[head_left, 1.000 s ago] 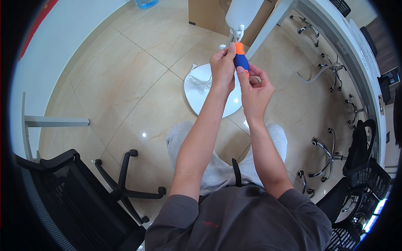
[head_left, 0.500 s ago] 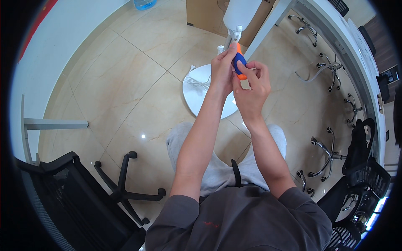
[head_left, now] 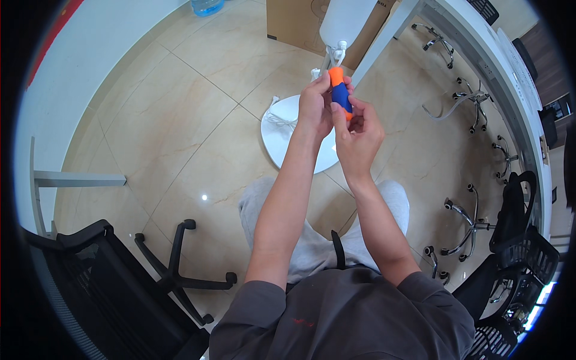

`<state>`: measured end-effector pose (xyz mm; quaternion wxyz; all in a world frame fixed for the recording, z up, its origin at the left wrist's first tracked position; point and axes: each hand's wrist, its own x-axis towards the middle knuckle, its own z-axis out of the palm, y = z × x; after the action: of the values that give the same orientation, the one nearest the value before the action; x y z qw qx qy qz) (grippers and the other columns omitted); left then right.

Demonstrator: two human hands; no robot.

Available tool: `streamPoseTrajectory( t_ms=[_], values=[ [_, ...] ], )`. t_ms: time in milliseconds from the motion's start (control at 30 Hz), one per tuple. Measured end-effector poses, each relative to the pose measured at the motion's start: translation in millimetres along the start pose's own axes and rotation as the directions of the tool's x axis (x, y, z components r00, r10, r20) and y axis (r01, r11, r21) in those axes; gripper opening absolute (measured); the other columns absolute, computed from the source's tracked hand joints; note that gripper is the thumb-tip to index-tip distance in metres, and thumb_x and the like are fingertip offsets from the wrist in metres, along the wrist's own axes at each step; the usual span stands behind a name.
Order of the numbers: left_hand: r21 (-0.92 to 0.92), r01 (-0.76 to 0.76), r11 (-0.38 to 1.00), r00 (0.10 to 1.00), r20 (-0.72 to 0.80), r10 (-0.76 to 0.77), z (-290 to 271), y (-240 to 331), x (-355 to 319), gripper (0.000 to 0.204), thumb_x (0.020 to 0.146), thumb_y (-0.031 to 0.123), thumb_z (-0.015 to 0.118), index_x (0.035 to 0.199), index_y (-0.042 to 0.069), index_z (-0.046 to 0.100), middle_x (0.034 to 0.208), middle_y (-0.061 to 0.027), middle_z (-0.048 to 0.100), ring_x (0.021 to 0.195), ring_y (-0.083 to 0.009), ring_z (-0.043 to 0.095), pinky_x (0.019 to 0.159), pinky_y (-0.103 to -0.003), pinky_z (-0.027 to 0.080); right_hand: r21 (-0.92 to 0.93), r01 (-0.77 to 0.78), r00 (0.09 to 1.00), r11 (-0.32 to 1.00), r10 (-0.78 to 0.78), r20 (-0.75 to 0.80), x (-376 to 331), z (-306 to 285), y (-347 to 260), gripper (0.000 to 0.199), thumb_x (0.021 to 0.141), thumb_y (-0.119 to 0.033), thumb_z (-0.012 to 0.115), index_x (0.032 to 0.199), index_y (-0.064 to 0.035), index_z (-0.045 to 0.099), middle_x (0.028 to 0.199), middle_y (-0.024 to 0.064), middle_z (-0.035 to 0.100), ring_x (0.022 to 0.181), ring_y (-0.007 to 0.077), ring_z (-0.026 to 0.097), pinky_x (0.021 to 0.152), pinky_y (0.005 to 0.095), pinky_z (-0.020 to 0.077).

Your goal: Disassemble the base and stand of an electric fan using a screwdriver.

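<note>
Both my hands hold a screwdriver handle [head_left: 341,96], blue in the middle with orange ends, over the floor in front of me. My left hand [head_left: 314,108] is closed along its left side, near the upper orange end. Thumb and fingers of my right hand [head_left: 362,135] grip the lower end. No shaft shows; my fingers hide part of the handle. Just beyond my hands stands a white appliance [head_left: 343,27] with a rounded lower body and a white fitting [head_left: 341,45] under it. Below, a round white base [head_left: 273,135] carries a coiled white cord [head_left: 279,119].
A brown cardboard box [head_left: 291,24] stands behind the appliance. To the right runs a white table [head_left: 462,42] with several wheeled chairs [head_left: 474,225] beside it. A black mesh chair [head_left: 102,288] is at my left, and a blue water bottle [head_left: 207,7] sits by the wall.
The handle has turned more upright and shows more of its blue part. My right fingers have shifted down to its lower end, and my left grip has loosened a little.
</note>
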<state>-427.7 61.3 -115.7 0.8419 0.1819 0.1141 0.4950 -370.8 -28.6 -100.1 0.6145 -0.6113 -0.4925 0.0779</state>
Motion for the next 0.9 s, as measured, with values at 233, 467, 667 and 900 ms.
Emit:
streamPoseTrajectory(
  t_ms=[233, 467, 667, 900],
  values=[
    [0.279, 0.026, 0.960, 0.988, -0.151, 0.017, 18.7, 11.1, -6.7, 0.035, 0.101, 0.025, 0.053, 0.122, -0.003, 0.054, 0.100, -0.0128, 0.063, 0.085, -0.0199, 0.062, 0.071, -0.033, 0.055, -0.096, 0.215, 0.976, 0.972, -0.216, -0.005, -3.3, 3.5, 5.5, 0.030, 0.082, -0.010, 0.077, 0.104, 0.0066, 0.064, 0.089, 0.0078, 0.054, 0.069, 0.0114, 0.052, 0.054, 0.0266, 0.0448],
    [0.026, -0.017, 1.000, 0.995, -0.100, 0.019, 7.3, 1.1, 1.7, 0.033, 0.102, 0.021, 0.051, 0.122, -0.005, 0.054, 0.099, -0.0149, 0.065, 0.084, -0.0203, 0.063, 0.069, -0.034, 0.056, 0.258, -0.351, 0.936, 0.900, 0.344, 0.074, -6.0, -0.4, -4.2, 0.029, 0.084, -0.010, 0.076, 0.104, 0.0060, 0.063, 0.084, 0.0045, 0.054, 0.064, 0.0110, 0.051, 0.053, 0.0258, 0.0449],
    [0.521, -0.037, 0.853, 0.978, -0.157, 0.139, 13.6, 7.6, -4.0, 0.028, 0.101, 0.018, 0.051, 0.117, -0.004, 0.056, 0.099, -0.0165, 0.065, 0.085, -0.0211, 0.064, 0.071, -0.034, 0.058, -0.162, 0.183, 0.983, 0.970, -0.184, 0.007, -3.0, -1.7, 8.9, 0.026, 0.088, -0.012, 0.074, 0.106, 0.0031, 0.064, 0.084, 0.0026, 0.053, 0.065, 0.0099, 0.049, 0.055, 0.0235, 0.0449],
    [0.233, -0.013, 0.972, 0.980, -0.188, 0.058, 6.0, -0.1, -0.4, 0.027, 0.102, 0.015, 0.049, 0.119, -0.006, 0.055, 0.107, -0.0191, 0.065, 0.088, -0.0223, 0.065, 0.072, -0.036, 0.059, 0.313, -0.311, 0.950, 0.897, 0.304, 0.072, -6.8, 2.4, 2.1, 0.032, 0.091, -0.013, 0.069, 0.113, 0.0068, 0.057, 0.094, 0.0094, 0.062, 0.065, 0.0095, 0.056, 0.054, 0.0240, 0.0454]
  ],
)
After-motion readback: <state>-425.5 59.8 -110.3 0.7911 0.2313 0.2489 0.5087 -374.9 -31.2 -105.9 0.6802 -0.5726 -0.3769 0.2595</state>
